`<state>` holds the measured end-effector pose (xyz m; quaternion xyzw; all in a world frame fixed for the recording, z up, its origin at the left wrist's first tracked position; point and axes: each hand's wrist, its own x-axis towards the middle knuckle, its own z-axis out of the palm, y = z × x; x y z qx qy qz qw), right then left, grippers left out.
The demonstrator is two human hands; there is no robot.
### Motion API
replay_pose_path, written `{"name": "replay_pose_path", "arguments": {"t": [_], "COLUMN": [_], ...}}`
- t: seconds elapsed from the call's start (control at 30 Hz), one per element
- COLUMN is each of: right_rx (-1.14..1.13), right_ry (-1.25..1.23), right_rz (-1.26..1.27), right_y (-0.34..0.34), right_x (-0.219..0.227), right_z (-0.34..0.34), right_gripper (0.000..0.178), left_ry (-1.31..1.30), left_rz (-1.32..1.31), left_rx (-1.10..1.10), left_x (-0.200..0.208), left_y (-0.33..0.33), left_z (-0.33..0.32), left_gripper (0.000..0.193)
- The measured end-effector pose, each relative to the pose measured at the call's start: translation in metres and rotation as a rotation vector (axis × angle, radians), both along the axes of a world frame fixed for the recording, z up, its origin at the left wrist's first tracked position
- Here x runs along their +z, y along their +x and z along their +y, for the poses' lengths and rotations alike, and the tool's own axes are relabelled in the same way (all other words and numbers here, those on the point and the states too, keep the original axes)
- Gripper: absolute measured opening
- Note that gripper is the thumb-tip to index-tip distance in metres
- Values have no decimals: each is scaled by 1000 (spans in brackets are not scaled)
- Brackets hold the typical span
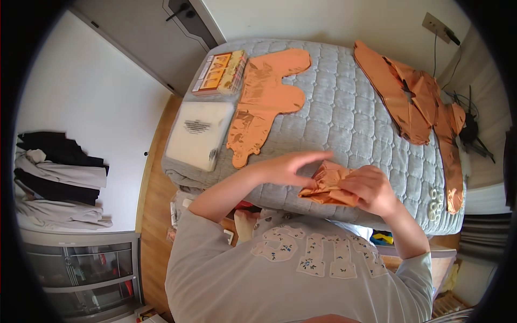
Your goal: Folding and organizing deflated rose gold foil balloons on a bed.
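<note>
Lying crumpled at the near edge of the grey quilted bed (344, 118), just below the centre of the frame, a small rose-gold foil balloon (328, 185) sits between the two hands. The right hand (371, 188) closes its fingers on the right end of the foil and pinches it there, and most of the foil sticks out to the left of this grip. The left hand (288, 167) is at the left end of the foil with the fingers stretched out flat and pointing to the right; it touches the top of the foil but it does not close around it.

Above the left hand, in the upper centre of the frame, a larger flat foil balloon (266, 97) lies spread on the quilt, well apart from the hands. To its left, near the left edge of the bed, there are a white flat package (199, 132) and, above it, a pack with orange pieces (221, 72). In the upper right, more flat foil balloons (414, 102) lie in a heap and reach down along the right edge of the bed.

Between the two groups of balloons the quilt is bare, from the hands up to the far edge. The near edge of the bed runs just under the hands, and the person's grey sweater (301, 269) fills the bottom of the frame.
</note>
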<state>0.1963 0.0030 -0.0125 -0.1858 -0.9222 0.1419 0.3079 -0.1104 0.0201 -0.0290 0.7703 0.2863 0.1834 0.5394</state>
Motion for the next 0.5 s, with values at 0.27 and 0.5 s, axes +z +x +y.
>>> {"name": "replay_pose_path", "arguments": {"t": [0.27, 0.5], "right_rx": [-452, -487], "right_ry": [-1096, -1340], "right_rz": [764, 894], "right_y": [1, 10], "right_x": [-29, -41], "right_z": [35, 47], "right_gripper": [18, 31], "left_ry": [668, 669], "left_rz": [545, 872], "left_rx": [996, 880], "left_x": [25, -1], "left_y": [-150, -220], "left_z": [146, 188], "left_gripper": [50, 40]}}
